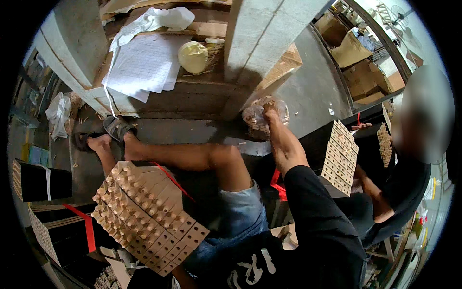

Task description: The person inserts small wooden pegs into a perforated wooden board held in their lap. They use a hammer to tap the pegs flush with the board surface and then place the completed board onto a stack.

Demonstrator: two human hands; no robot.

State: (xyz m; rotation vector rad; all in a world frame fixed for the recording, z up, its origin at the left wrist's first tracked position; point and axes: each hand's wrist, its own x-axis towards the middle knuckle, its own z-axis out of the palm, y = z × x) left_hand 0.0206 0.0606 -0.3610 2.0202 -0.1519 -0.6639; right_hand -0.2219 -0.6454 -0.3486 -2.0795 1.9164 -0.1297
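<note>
My right arm reaches forward to a clear plastic bag [255,118] of small wooden dowels. At the bag's top, my right hand [270,110] has its fingers curled among the dowels; what they hold is hidden. Over my lap on the left lies a bundle of wooden pieces [168,245] with rows of drilled holes. Dowels [139,202] stick out of most holes, while those toward the near right end are bare. A bit of my left forearm [183,278] shows at the bundle's near edge, and the hand itself is hidden behind it.
Another person [409,192] sits at the right beside a second drilled bundle [340,156]. More dark bundles [48,180] with straps stand at the left. Ahead, a wooden shelf between pale posts holds paper sheets [144,62] and a yellowish ball-shaped thing [193,57]. Cardboard boxes [363,79] stand far right.
</note>
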